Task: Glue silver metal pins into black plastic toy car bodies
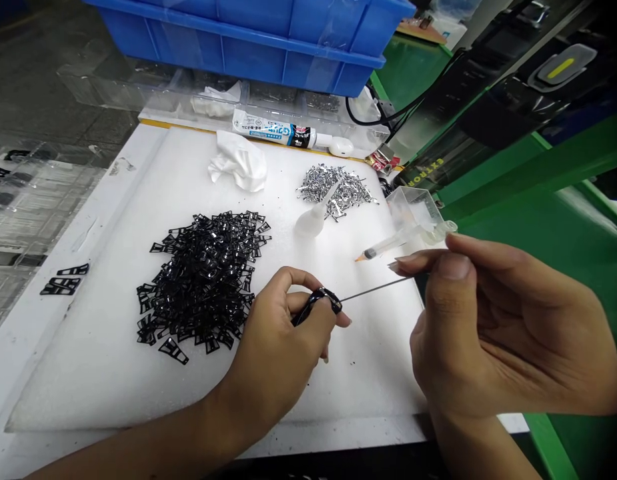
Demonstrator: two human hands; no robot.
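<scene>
So my left hand (308, 310) is pinching a black part (324, 297), and it's up over the white board (358, 380). Its long axis runs roughly 8 to 2 o'clock, glossy with rounded edges, mostly covered by my fingers. My right hand (453, 300) grips a thin rod (371, 289) between thumb and fingers: straight, slim, dull metal grey, tip pointing between 8 and 9 o'clock, right at the black part. Can't tell if it goes in.

The board's right edge passes between my hands. The orange-tipped syringe (388, 245) lies near the rod, around 1 o'clock; the squeeze bottle (311, 223) is at 12, the black pile (203, 280) at 10.
</scene>
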